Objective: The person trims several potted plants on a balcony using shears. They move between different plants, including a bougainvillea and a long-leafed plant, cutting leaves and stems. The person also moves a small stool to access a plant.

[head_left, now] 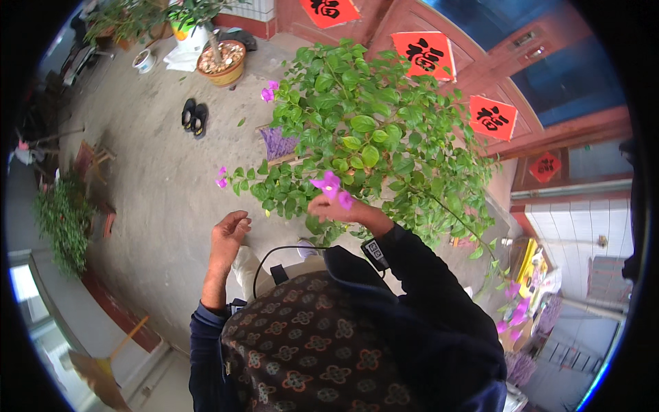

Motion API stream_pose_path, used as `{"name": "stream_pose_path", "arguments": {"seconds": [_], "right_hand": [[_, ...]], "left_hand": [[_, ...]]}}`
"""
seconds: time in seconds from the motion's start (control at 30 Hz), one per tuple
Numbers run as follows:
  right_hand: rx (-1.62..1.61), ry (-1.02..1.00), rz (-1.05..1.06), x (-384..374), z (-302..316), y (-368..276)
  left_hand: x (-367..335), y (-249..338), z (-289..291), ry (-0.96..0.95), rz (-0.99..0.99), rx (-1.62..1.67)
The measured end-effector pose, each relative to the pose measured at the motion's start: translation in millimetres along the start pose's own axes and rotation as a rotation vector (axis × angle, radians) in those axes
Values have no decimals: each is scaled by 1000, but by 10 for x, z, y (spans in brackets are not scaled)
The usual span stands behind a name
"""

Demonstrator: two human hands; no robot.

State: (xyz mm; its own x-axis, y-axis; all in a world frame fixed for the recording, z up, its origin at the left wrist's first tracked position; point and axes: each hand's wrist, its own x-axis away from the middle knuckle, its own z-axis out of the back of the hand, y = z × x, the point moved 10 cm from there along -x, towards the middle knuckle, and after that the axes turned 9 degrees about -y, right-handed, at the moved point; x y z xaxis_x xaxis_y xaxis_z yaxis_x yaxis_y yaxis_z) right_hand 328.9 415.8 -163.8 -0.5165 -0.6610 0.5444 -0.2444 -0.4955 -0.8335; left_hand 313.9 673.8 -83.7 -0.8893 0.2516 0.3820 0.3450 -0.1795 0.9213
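Observation:
A large bougainvillea (401,134) with dense green leaves stands before me, its long branches spreading left and right. My right hand (335,208) reaches into the near edge of its leaves, fingers bent together. Magenta blooms (328,184) partly cover that hand, so whatever its fingers pinch is hidden. My left hand (229,237) hangs in the air to the left of the plant, with nothing in it, fingers loosely bent and apart. A thin branch with a small pink bloom (221,182) sticks out above the left hand.
A potted plant in a brown pot (221,65), a white bucket (143,61) and black shoes (195,118) are on the concrete floor. Behind the bougainvillea are red doors (384,51). A broom (99,374) is at lower left. Another bush (62,223) grows by the left wall.

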Motion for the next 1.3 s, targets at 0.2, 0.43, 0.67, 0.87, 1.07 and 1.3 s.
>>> {"name": "stream_pose_path", "arguments": {"seconds": [0.2, 0.43, 0.67, 0.87, 1.07, 1.3], "right_hand": [[-180, 1148, 255, 223, 896, -386], [-200, 1019, -44, -217, 463, -650], [-647, 1517, -77, 112, 970, -552], [-234, 1635, 338, 108, 1448, -1480], [92, 2097, -2, 479, 1917, -1696], [170, 1786, -208, -187, 2050, -1683]], "left_hand": [[-497, 146, 850, -103, -28, 27], [-849, 2, 1644, -254, 43, -27], [-1318, -42, 1933, -360, 117, 0], [-1968, 100, 1961, -468, 97, -138], [-3024, 583, 1675, -628, -49, -383], [-4228, 1126, 1086, -722, -327, -626]]}}
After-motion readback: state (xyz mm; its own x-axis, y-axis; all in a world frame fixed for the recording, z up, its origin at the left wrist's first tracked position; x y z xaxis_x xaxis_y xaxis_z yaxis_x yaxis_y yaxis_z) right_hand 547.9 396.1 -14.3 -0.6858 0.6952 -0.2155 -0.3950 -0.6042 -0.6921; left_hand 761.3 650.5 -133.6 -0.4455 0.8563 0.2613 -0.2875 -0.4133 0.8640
